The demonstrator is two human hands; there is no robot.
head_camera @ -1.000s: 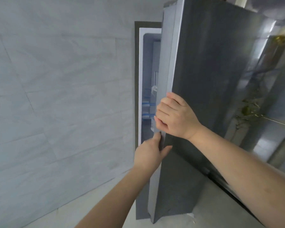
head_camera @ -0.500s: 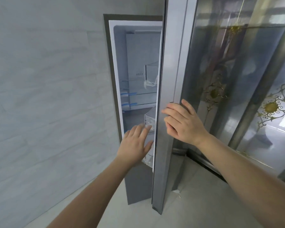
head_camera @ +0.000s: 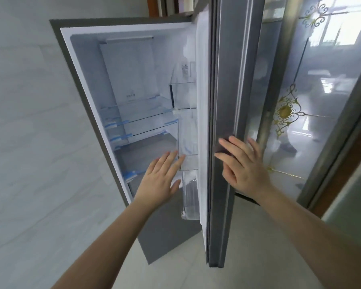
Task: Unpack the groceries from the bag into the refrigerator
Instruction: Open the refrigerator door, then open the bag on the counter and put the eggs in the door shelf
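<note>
Since fridge (head_camera: 121, 113) at 12 o'clock sits empty, door (head_camera: 221, 142) just needs swinging wider. Right hand (head_camera: 245, 166) splayed flat on door's edge, left hand (head_camera: 162, 179) open, holding nothing. Push steady, mind glass panel behind at 3. Bag not in view.

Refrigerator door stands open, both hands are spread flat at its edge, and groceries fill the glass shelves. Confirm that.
One thing is wrong: the head view shows the glass shelves bare, no groceries. The refrigerator door is open, the left hand and right hand spread at its edge.

Small print on the refrigerator (head_camera: 131, 94) back panel is unreadable
</note>
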